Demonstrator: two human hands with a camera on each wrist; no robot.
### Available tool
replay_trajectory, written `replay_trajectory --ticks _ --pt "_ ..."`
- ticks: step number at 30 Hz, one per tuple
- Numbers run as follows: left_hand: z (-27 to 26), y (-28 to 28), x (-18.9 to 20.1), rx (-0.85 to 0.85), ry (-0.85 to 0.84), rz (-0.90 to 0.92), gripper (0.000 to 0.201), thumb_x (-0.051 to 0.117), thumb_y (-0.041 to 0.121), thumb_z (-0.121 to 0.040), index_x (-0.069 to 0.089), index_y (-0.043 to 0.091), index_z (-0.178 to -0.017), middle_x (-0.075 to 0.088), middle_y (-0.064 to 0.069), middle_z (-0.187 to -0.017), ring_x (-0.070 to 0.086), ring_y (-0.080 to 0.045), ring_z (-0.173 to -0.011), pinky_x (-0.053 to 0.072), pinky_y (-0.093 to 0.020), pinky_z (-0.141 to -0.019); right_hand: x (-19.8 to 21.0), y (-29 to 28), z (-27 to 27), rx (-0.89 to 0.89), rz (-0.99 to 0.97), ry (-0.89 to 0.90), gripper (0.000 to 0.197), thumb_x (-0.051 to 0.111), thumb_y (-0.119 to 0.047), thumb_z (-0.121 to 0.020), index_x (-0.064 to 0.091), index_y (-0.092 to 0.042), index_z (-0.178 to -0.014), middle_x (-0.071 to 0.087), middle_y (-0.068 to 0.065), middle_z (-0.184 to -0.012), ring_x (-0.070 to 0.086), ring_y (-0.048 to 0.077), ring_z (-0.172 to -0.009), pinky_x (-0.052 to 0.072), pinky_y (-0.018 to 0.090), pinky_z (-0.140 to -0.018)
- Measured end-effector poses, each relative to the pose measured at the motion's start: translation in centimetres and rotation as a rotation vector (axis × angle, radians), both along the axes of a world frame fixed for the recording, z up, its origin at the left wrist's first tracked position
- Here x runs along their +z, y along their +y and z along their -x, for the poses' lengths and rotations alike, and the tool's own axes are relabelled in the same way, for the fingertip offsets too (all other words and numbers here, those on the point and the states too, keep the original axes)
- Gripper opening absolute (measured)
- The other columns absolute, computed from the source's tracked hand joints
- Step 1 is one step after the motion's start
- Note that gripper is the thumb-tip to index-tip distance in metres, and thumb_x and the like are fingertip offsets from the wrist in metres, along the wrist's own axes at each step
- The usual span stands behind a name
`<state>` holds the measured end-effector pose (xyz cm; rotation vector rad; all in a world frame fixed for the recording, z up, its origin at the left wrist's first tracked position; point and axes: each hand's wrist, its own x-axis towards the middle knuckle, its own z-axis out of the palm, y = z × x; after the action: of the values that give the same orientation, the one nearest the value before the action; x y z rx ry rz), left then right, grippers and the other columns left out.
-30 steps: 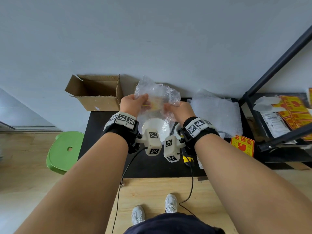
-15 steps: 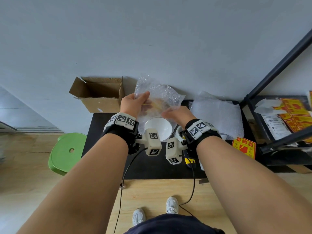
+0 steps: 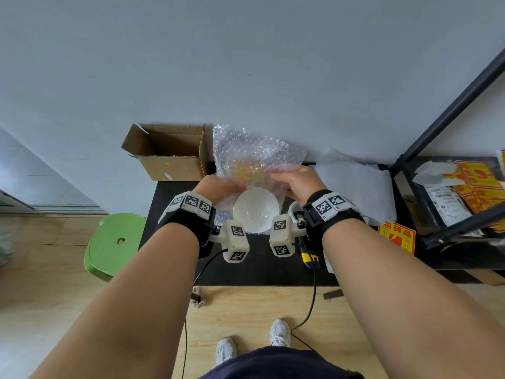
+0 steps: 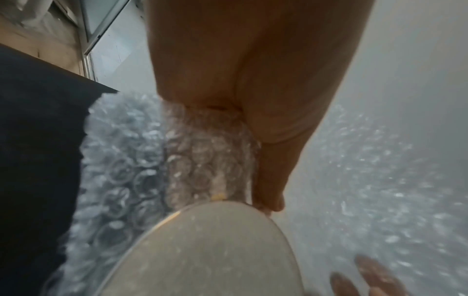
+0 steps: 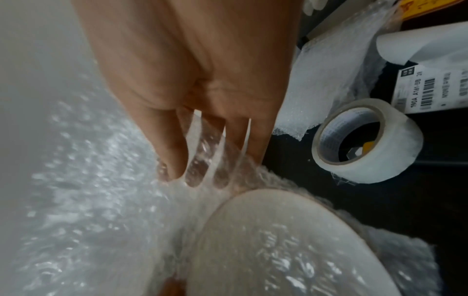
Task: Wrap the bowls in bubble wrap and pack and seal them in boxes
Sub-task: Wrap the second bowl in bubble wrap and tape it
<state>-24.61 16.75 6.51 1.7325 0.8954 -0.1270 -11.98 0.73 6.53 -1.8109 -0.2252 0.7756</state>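
A white bowl (image 3: 256, 209) sits on a bubble wrap sheet (image 3: 257, 151) over the black table (image 3: 175, 192). The far part of the sheet stands up behind the bowl, with something yellow showing through it. My left hand (image 3: 231, 186) grips the sheet at the bowl's left rim. My right hand (image 3: 284, 179) pinches it at the right rim. In the left wrist view the thumb lies over crumpled bubble wrap (image 4: 210, 156) just above the bowl (image 4: 215, 250). In the right wrist view my fingers (image 5: 174, 152) pinch the bubble wrap (image 5: 96, 200) beside the bowl (image 5: 278, 250).
An open cardboard box (image 3: 169, 151) stands at the table's back left. A stack of bubble wrap (image 3: 355, 190) lies to the right, a clear tape roll (image 5: 367, 140) close to my right wrist. Yellow stickers (image 3: 396, 236) and a black rack (image 3: 451, 110) are at right, a green stool (image 3: 114, 242) at left.
My hands have moved apart and down to the bowl's two sides, spreading the bubble wrap wider behind it. More of the bowl now shows between my wrists.
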Motion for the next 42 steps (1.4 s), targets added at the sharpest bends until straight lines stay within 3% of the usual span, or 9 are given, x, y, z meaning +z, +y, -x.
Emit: replay_trajectory --ticks 7,13,16,22,26,31,35,39,42 --pt "-0.5 -1.3 0.6 0.305 0.122 0.076 0.045 0.06 0.029 -0.095 0.054 -0.004 -0.126 0.06 -0.011 -0.124 0.058 -0.028 -0.116 0.047 -0.034 -0.1 0.3 -0.4 1.2 0.096 0.045 -0.018 0.038 0.081 -0.028 -0.074 0.071 -0.012 -0.107 0.071 0.003 -0.107 0.063 0.02 -0.107 0.048 0.038 -0.1" --pt "0.0 -1.0 0.3 0.475 0.034 0.1 0.042 0.068 0.031 -0.088 0.063 0.003 -0.118 0.068 -0.009 -0.109 0.065 -0.026 -0.102 0.052 -0.039 -0.095 1.9 -0.7 2.7 0.255 0.124 0.134 0.082 0.044 -0.084 -0.075 0.06 -0.027 -0.13 0.046 -0.001 -0.146 0.038 0.019 -0.136 0.018 0.04 -0.117" --pt "-0.1 -0.8 0.1 0.505 0.034 0.132 0.027 0.069 0.03 -0.087 0.065 0.006 -0.099 0.067 -0.007 -0.094 0.065 -0.022 -0.091 0.052 -0.037 -0.092 1.5 -0.6 2.2 0.234 0.135 0.131 0.072 0.028 -0.074 -0.091 0.074 -0.019 -0.102 0.065 -0.003 -0.125 0.052 0.012 -0.119 0.021 0.038 -0.113" --pt "-0.6 -1.9 0.8 0.428 -0.05 0.228 0.031 0.069 0.026 -0.087 0.066 0.003 -0.108 0.07 -0.009 -0.1 0.069 -0.024 -0.089 0.057 -0.038 -0.085 -0.6 -0.5 1.7 0.243 0.265 -0.251 0.033 0.076 -0.017 -0.081 0.063 -0.013 -0.112 0.062 0.001 -0.105 0.059 0.019 -0.091 0.046 0.028 -0.076" --pt "-1.2 -2.5 1.1 0.395 -0.103 0.305 0.008 0.06 0.012 -0.092 0.057 0.005 -0.09 0.064 -0.012 -0.085 0.065 -0.023 -0.069 0.057 -0.032 -0.062 -1.0 -0.8 1.3 0.107 0.312 -0.198 0.081 0.082 -0.027 -0.074 0.039 -0.013 -0.141 0.048 0.007 -0.131 0.055 0.023 -0.111 0.047 0.031 -0.083" --pt "-1.5 -2.3 1.9 0.364 -0.052 0.324 0.012 0.053 0.009 -0.095 0.053 0.007 -0.082 0.062 -0.011 -0.083 0.063 -0.022 -0.067 0.056 -0.029 -0.059 -0.7 -1.4 1.0 0.172 0.212 0.026 0.039 0.072 -0.025 -0.086 0.058 -0.009 -0.119 0.065 0.008 -0.117 0.064 0.02 -0.096 0.052 0.03 -0.076" --pt "-1.6 -1.8 1.8 0.404 0.038 0.326 0.017 0.049 0.015 -0.098 0.058 0.005 -0.108 0.063 -0.012 -0.112 0.063 -0.027 -0.097 0.053 -0.037 -0.088 -0.3 -1.7 1.2 0.085 0.083 0.188 0.034 0.071 -0.008 -0.084 0.057 -0.002 -0.114 0.065 0.012 -0.103 0.065 0.022 -0.082 0.054 0.023 -0.051" --pt "-0.8 -1.9 1.6 0.324 -0.022 0.284 0.006 0.053 0.009 -0.095 0.056 0.004 -0.097 0.056 -0.005 -0.08 0.055 -0.016 -0.067 0.05 -0.027 -0.063 -0.9 -1.3 0.9 0.003 0.083 0.159 0.02 0.071 -0.001 -0.08 0.062 -0.003 -0.098 0.065 0.015 -0.108 0.066 0.032 -0.097 0.06 0.043 -0.076" --pt "-0.4 -1.2 1.7 0.328 -0.059 0.365 0.007 0.049 0.009 -0.093 0.055 0.006 -0.096 0.061 -0.011 -0.093 0.061 -0.021 -0.075 0.053 -0.032 -0.068 -1.3 -1.2 0.8 -0.042 0.163 -0.002 0.011 0.069 -0.005 -0.081 0.058 -0.009 -0.08 0.063 0.008 -0.092 0.065 0.029 -0.089 0.06 0.036 -0.067"
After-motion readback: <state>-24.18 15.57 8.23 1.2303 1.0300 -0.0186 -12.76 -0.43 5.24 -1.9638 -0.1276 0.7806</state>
